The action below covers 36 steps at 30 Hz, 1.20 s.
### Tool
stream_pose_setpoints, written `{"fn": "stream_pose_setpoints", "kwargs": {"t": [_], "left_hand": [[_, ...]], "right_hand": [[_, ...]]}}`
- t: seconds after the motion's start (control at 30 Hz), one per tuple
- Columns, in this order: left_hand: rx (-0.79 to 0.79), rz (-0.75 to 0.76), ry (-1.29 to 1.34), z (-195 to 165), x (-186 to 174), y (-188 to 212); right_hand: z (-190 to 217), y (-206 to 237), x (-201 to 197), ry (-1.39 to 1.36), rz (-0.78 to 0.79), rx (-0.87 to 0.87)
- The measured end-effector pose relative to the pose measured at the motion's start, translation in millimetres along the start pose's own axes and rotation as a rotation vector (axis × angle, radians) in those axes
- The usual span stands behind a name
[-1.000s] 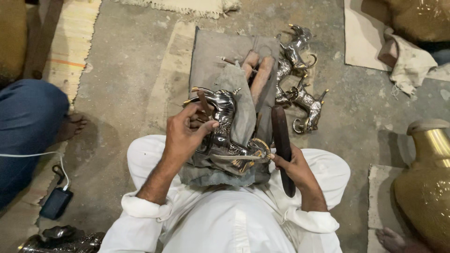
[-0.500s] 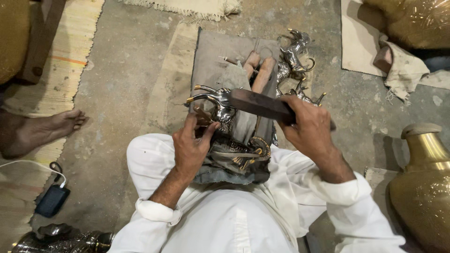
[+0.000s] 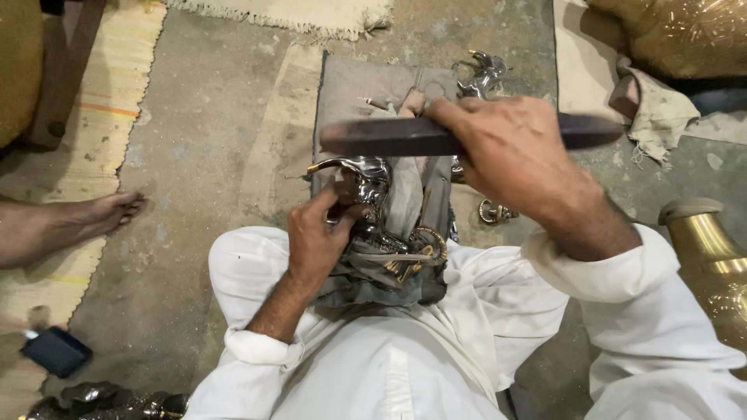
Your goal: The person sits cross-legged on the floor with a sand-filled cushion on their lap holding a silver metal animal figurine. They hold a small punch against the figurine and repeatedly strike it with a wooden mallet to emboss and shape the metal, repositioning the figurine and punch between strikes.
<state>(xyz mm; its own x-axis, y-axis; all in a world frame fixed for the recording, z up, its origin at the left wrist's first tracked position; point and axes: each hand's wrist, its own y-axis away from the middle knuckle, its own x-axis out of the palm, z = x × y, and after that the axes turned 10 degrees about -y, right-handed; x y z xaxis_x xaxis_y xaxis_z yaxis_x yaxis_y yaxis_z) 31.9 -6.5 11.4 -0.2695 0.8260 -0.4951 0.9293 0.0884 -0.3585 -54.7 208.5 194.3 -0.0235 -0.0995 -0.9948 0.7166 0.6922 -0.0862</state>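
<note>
My left hand point(image 3: 317, 239) grips a shiny silver animal figurine point(image 3: 367, 183) that rests on a grey cloth point(image 3: 405, 202) over my lap. My right hand point(image 3: 506, 152) holds a long dark file point(image 3: 389, 138) level above the figurine, its tip pointing left. I wear white clothes, sleeves rolled at the wrists. My toes point(image 3: 412, 101) show past the file on a grey pad point(image 3: 358, 85).
More silver figurines point(image 3: 486, 70) lie on the floor beyond my hand. A brass vessel point(image 3: 712, 264) stands at the right, another person's bare foot point(image 3: 93, 218) rests at the left. A dark phone point(image 3: 56, 351) and metal pieces point(image 3: 101, 398) lie at the lower left.
My right hand has lifted the file from beside my lap and swung it across above the figurine. The person at the left has drawn back, leaving only a foot in view.
</note>
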Motion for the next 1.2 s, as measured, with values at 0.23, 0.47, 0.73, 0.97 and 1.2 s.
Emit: {"fn": "stream_pose_setpoints", "kwargs": {"t": [0.23,0.47,0.73,0.97,1.2], "left_hand": [[0.033,0.162,0.018,-5,-7,-23],[0.189,0.352,-0.039,1,-9,-39],[0.268,0.598,-0.111,-4,-11,-54],[0.406,0.612,-0.181,-3,-12,-59],[0.436,0.652,-0.174,3,-14,-61]], "right_hand": [[-25,31,10,-0.077,0.097,0.213],[-35,70,38,-0.196,0.03,0.348],[-28,107,71,-0.426,-0.112,0.53],[-22,132,99,-0.514,-0.143,0.555],[-21,135,103,-0.651,-0.433,0.721]]}}
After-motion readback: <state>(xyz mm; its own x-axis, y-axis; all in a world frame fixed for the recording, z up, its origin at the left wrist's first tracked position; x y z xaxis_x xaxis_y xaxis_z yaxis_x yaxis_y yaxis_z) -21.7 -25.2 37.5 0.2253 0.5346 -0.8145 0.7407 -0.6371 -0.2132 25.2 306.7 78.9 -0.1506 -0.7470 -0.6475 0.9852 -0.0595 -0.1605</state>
